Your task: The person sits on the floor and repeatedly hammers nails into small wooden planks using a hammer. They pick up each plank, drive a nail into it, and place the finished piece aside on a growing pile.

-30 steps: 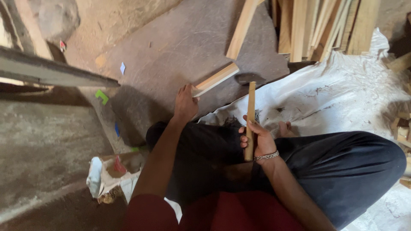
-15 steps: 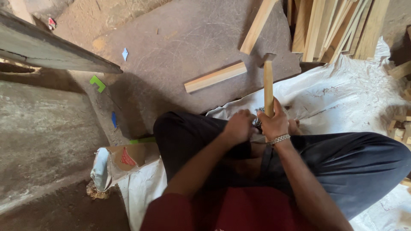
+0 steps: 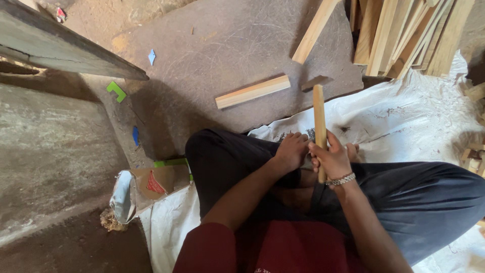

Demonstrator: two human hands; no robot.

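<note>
I see the right hand wrapped in a tight grip around a wooden stick, holding it upright above the crossed legs. The left hand rests just beside it, fingers curled down near the stick's lower end; I cannot tell whether it grips anything. A short wooden block lies on the dark board beyond the knees, well apart from both hands. A white sheet covers the floor on the right, with stacked planks at the far edge.
</note>
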